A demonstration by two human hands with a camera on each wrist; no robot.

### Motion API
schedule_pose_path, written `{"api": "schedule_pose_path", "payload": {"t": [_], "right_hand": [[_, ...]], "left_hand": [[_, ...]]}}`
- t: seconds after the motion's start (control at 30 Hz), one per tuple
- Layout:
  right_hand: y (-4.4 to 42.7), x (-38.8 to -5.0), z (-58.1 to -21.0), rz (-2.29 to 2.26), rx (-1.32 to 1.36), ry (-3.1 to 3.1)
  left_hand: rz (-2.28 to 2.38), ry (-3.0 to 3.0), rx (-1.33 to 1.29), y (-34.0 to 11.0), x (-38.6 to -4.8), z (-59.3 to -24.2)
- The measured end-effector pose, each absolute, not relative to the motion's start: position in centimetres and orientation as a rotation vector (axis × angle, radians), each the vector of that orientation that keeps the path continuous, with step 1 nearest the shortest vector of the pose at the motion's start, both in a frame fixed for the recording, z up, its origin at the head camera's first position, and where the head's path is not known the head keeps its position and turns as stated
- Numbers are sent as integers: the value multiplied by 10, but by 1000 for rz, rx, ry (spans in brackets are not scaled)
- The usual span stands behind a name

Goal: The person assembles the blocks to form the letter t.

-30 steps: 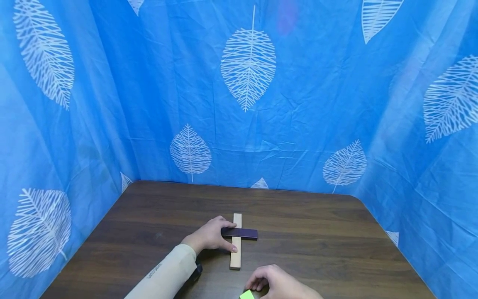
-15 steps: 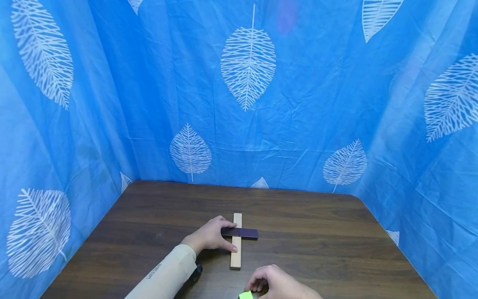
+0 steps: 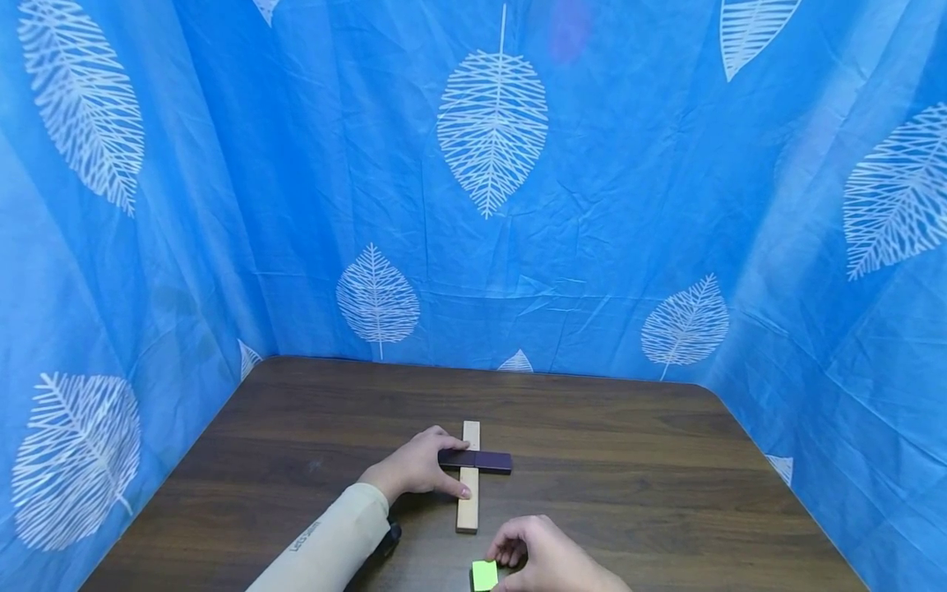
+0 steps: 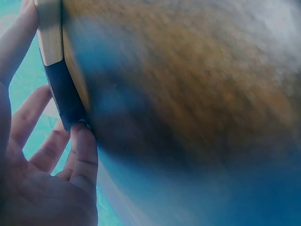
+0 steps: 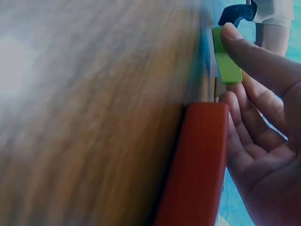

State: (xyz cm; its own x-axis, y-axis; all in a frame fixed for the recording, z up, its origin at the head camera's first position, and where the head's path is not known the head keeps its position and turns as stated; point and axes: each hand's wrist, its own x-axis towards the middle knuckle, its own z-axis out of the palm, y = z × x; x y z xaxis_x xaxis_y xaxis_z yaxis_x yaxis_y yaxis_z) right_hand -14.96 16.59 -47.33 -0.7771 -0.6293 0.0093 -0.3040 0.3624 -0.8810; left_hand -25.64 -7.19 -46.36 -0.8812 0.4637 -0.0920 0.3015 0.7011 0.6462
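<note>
Flat wooden blocks form a cross on the table. An upper pale block (image 3: 471, 433) and a lower pale block (image 3: 468, 506) line up, and a dark purple bar (image 3: 493, 464) with a seam crosses between them. My left hand (image 3: 414, 467) rests at the cross's left side, its thumb touching the lower pale block and its fingers spread around the bar's left end. In the left wrist view, fingertips touch the dark bar (image 4: 66, 94). At the bottom, my right hand (image 3: 551, 563) pinches a bright green block (image 3: 484, 575) between thumb and fingers, nearer me than the cross.
A red block (image 5: 195, 165) lies beside my right hand in the right wrist view. Under the left sleeve (image 3: 321, 534) shows a black wrist device (image 3: 390, 538). Blue leaf-patterned curtains (image 3: 577, 271) surround the brown wooden table (image 3: 629, 460) on the back and sides.
The right hand has shifted slightly forward with the green block, turning it so more of its top shows. The left hand and the cross look unmoved.
</note>
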Motion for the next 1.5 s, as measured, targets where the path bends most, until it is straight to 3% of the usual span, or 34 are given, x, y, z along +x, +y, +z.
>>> {"api": "schedule_pose_path", "payload": {"t": [1.5], "right_hand": [[132,-145,-474,-1352,-547,2717]], "left_hand": [[943,2669,611,-71,-255,-463]]}}
